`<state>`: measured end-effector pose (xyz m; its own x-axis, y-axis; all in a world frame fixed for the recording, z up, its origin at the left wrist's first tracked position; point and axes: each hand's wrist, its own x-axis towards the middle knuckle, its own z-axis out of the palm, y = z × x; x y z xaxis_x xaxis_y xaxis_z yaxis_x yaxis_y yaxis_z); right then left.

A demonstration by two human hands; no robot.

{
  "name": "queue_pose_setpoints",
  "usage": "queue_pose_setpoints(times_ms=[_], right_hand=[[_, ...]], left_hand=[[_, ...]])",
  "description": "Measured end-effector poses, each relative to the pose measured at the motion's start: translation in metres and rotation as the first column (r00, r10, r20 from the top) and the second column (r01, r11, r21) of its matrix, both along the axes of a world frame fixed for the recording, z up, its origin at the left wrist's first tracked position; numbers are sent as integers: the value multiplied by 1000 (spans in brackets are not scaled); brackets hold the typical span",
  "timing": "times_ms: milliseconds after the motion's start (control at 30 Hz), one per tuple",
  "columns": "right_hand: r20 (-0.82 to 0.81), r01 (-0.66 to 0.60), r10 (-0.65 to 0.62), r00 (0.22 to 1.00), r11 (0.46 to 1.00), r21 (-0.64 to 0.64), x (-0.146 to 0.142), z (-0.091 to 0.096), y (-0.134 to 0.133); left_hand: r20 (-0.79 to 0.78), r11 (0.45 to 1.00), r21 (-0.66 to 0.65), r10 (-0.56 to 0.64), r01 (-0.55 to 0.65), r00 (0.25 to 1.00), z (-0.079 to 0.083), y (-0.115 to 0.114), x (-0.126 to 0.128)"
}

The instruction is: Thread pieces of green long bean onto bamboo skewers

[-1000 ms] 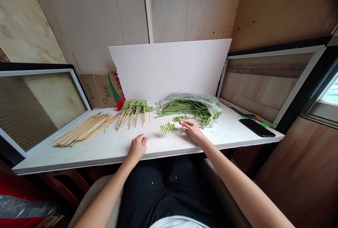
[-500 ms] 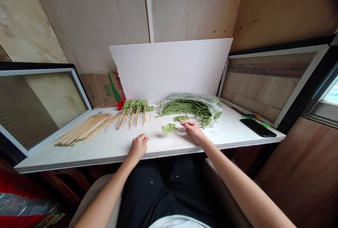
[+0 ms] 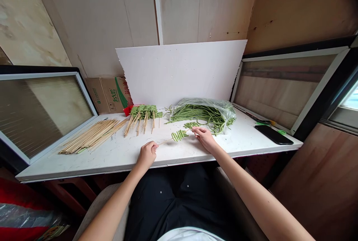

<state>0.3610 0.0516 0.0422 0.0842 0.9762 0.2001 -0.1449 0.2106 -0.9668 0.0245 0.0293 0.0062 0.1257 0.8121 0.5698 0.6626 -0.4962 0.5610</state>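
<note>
Holding the bean skewer (image 3: 179, 135) above the tabletop (image 3: 170, 155), I have the left hand (image 3: 147, 153) in a closed grip on its bare end. The right hand (image 3: 205, 139) sits at the bean skewer's other end, its grip narrow; from here I cannot tell what, if anything, it pinches. Well to the right of the bean skewer I see a phone (image 3: 274, 135), and well to its left a heap of bare sticks (image 3: 92, 136). Just beyond it lies a pile of cut beans (image 3: 191, 125). Farther past it, filled skewers (image 3: 144, 112) lie stacked to its left, with a clear bag of long beans (image 3: 212, 104) to its right. Farthest behind the bean skewer, I see a white board (image 3: 181, 73) standing upright.
</note>
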Motion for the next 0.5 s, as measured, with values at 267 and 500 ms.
queue_pose_setpoints(times_ms=[267,500], right_hand=[[-27,67,-68,997,997,-29,-11,-5,2],[-64,100,-102,993,995,-28,-18,-7,0]], left_hand=[[17,1000,-14,0,0,1000,3,-1,-1],[39,1000,-19,0,1,999,2,-1,-1]])
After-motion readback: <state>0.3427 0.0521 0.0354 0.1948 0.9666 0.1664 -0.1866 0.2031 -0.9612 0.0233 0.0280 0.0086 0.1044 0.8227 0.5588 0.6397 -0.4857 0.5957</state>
